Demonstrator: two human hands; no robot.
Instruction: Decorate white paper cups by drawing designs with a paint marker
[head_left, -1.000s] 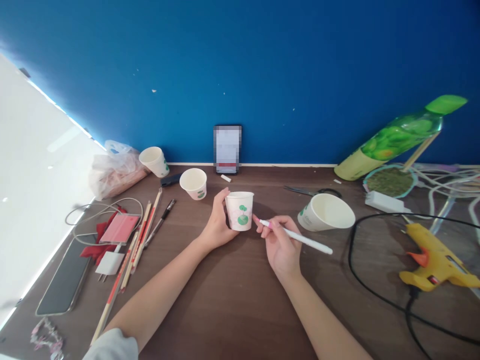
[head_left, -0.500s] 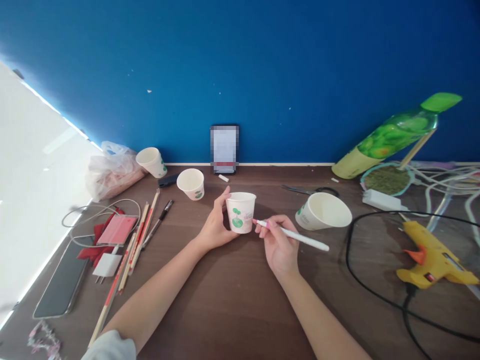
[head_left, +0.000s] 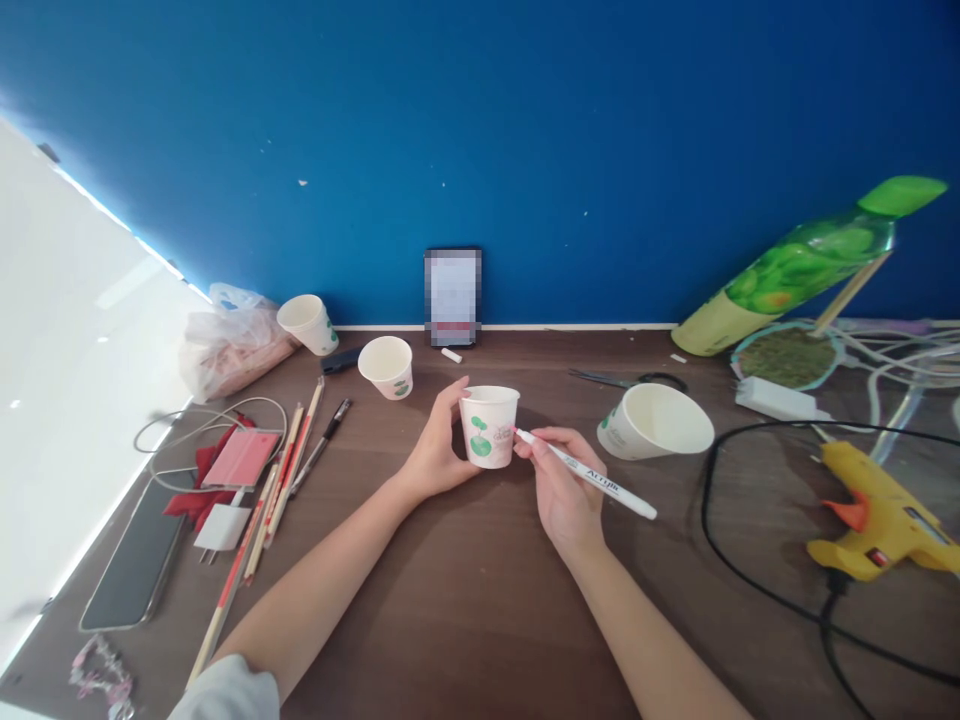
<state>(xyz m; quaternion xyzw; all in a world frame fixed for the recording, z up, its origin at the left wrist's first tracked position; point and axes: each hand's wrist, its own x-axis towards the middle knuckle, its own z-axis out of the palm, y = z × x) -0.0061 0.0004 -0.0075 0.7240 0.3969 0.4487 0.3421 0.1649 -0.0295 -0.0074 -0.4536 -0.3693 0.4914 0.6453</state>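
Holding a paper cup (head_left: 491,430) in front of the propped phone (head_left: 453,295), left hand (head_left: 435,450) is curling partway round; right hand (head_left: 566,490) is pinching an acrylic marker (head_left: 615,491). Probably light, crushable cup; favouring gentle base grip.

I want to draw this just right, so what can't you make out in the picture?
All in the head view:
The held cup's inside bottom: hidden by its front wall.
Some left hand fingers: behind that cup.
Whether the marker touches the cup: its tip is too small to tell.
The upright phone's screen: blurred into blocks.
The glue gun's far end: cut off by the right edge.
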